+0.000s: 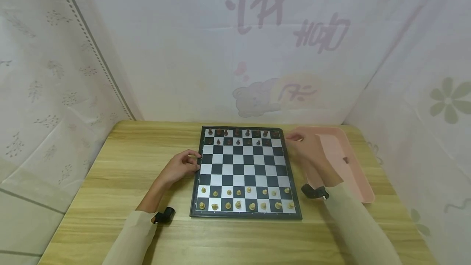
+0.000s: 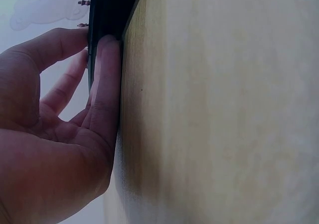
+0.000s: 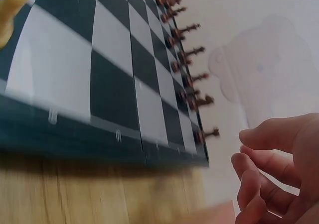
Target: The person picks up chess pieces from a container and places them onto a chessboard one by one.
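A black-and-white chessboard [image 1: 238,169] lies on the wooden table. Light chess pieces [image 1: 238,204] stand in two rows at its near side, and dark red-brown pieces [image 1: 237,131] in two rows at the far side. My left hand [image 1: 181,167] touches the board's left edge; in the left wrist view its fingers [image 2: 105,84] rest against the dark side and upper rim. Beside the board's far right corner is my right hand [image 1: 304,146], above the pink tray's near-left part. Its fingers are loosely bent, and nothing shows between thumb and fingers [image 3: 249,176].
The pink tray [image 1: 343,134] stands right of the board, with a single small dark piece [image 1: 346,160] in it. Behind the table [image 1: 147,142] hangs a printed white cloth [image 1: 184,72], and similar cloth closes both sides.
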Action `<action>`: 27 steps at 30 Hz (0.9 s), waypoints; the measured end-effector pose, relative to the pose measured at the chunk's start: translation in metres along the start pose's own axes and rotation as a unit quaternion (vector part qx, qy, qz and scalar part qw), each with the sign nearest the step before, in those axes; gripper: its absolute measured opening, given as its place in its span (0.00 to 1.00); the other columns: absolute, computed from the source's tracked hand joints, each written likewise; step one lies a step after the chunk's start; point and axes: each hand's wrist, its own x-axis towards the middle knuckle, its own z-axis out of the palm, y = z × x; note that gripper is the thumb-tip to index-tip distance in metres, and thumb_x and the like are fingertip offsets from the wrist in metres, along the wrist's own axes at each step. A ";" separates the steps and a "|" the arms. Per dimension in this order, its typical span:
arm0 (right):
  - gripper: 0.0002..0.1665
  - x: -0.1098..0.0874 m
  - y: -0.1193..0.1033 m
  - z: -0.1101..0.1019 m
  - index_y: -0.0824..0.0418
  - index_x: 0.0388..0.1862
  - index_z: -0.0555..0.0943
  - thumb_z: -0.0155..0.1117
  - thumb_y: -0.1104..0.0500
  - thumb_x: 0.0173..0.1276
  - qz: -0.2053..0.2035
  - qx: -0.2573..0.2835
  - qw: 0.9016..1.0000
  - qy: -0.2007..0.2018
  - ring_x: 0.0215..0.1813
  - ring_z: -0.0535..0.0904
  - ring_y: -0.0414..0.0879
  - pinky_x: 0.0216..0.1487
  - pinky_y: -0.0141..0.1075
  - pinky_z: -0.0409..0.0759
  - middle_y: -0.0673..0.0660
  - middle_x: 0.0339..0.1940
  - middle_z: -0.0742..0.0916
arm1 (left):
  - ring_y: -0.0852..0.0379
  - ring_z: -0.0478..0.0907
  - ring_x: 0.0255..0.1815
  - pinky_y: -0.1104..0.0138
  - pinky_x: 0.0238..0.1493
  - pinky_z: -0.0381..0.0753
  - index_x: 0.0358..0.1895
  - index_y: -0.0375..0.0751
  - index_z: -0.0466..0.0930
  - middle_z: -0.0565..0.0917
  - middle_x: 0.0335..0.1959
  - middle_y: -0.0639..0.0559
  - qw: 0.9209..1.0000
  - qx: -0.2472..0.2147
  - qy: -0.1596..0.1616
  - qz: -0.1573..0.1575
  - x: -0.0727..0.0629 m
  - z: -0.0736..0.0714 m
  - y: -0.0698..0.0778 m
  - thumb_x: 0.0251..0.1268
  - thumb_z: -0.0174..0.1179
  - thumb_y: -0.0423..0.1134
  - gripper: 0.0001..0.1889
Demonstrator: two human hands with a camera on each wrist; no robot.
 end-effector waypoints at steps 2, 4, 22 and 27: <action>0.07 -0.005 0.007 -0.009 0.64 0.48 0.91 0.70 0.61 0.79 -0.022 -0.005 1.000 0.011 0.49 0.83 0.57 0.51 0.49 0.80 0.61 0.45 0.90 | 0.49 0.84 0.42 0.60 0.47 0.88 0.64 0.32 0.81 0.85 0.42 0.41 1.000 0.001 0.000 0.000 0.000 0.000 0.000 0.74 0.66 0.27 0.18; 0.09 -0.011 0.015 -0.018 0.64 0.48 0.91 0.71 0.58 0.80 -0.017 -0.015 1.000 0.020 0.49 0.84 0.57 0.52 0.49 0.80 0.61 0.46 0.91 | 0.49 0.84 0.42 0.60 0.47 0.88 0.64 0.33 0.81 0.85 0.43 0.41 1.000 0.003 0.001 -0.001 0.000 0.000 0.000 0.74 0.66 0.28 0.18; 0.25 -0.050 0.082 -0.099 0.67 0.61 0.88 0.66 0.47 0.83 0.101 -0.077 0.992 0.022 0.50 0.86 0.60 0.45 0.43 0.78 0.69 0.52 0.91 | 0.48 0.84 0.43 0.61 0.46 0.86 0.64 0.34 0.82 0.86 0.44 0.41 1.000 0.009 0.004 -0.003 -0.001 0.000 0.000 0.73 0.68 0.29 0.19; 0.27 -0.057 0.093 -0.113 0.65 0.64 0.88 0.64 0.45 0.83 0.124 -0.089 0.988 0.032 0.49 0.86 0.60 0.49 0.49 0.74 0.65 0.45 0.93 | 0.48 0.83 0.43 0.61 0.47 0.86 0.64 0.35 0.82 0.85 0.44 0.41 1.000 0.010 0.005 -0.006 -0.001 0.000 0.001 0.73 0.69 0.29 0.19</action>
